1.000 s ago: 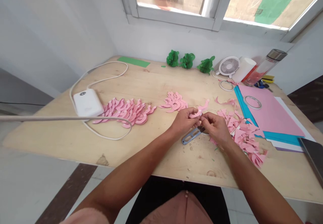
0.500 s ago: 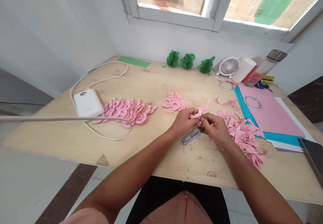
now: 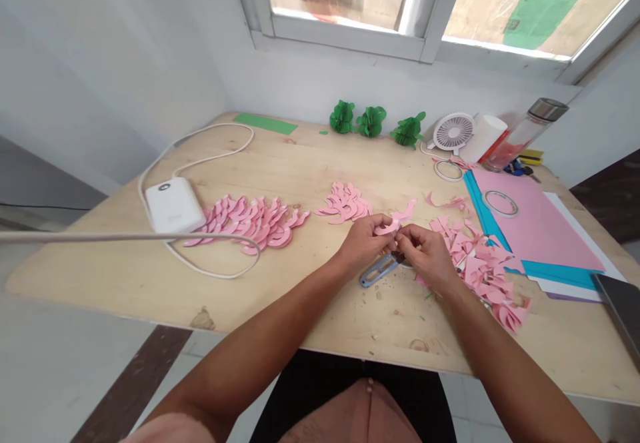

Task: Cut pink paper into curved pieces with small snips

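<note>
My left hand point(image 3: 364, 240) and my right hand point(image 3: 425, 251) meet over the middle of the wooden table point(image 3: 320, 296). Both pinch one curved pink paper piece point(image 3: 397, 220) between their fingertips. Just below the hands lies a grey thread snip point(image 3: 376, 270) on the wood. A small fan of pink curved pieces point(image 3: 344, 202) lies behind my left hand. A loose heap of pink paper scraps point(image 3: 483, 266) lies to the right of my right hand.
A long row of pink curved pieces point(image 3: 250, 219) lies left, beside a white power bank point(image 3: 174, 204) with a looping cable point(image 3: 200, 156). Green paper balls point(image 3: 371, 120), a small fan point(image 3: 454, 131), a bottle point(image 3: 525, 132), tape rings point(image 3: 500, 202) and coloured paper sheets point(image 3: 535, 226) stand at the back right.
</note>
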A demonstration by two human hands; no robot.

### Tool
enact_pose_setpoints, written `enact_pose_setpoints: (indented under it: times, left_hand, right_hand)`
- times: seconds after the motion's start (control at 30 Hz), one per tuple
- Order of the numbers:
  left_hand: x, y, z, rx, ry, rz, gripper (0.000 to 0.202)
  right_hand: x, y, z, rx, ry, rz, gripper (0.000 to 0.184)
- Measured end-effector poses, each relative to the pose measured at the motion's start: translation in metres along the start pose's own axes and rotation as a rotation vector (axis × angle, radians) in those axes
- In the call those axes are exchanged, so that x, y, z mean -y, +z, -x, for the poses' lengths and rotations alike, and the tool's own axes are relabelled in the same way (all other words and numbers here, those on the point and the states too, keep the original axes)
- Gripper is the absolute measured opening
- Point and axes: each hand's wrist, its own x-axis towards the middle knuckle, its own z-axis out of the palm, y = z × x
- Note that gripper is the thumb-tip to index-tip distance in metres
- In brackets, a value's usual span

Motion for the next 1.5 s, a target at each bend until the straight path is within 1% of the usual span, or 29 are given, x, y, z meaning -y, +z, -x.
enact_pose_setpoints:
  times: [0.4,0.83,1.13,1.5]
  left_hand:
    - [-0.0018,0.0010,0.0011,-0.006,-0.001,0.023,0.012]
    - [-0.0083,0.0035,0.0037,-0.007,-0.007,0.046,0.011]
    - [-0.0077,0.0034,0.0036,-0.016,-0.010,0.043,0.012]
    - [-0.0045,0.0014,0.0022,0.000,0.008,0.008,0.014]
  right_hand:
    - [0.0020,-0.0006,0.0003,0.002,0.002,0.001,0.024]
    - [0.0034,-0.0009,0.0015,0.003,-0.005,-0.018,0.023]
    - [0.0025,-0.0006,0.0015,-0.001,-0.003,-0.028,0.024]
    - [0.0028,-0.0009,0.0016,-0.001,-0.009,-0.023,0.024]
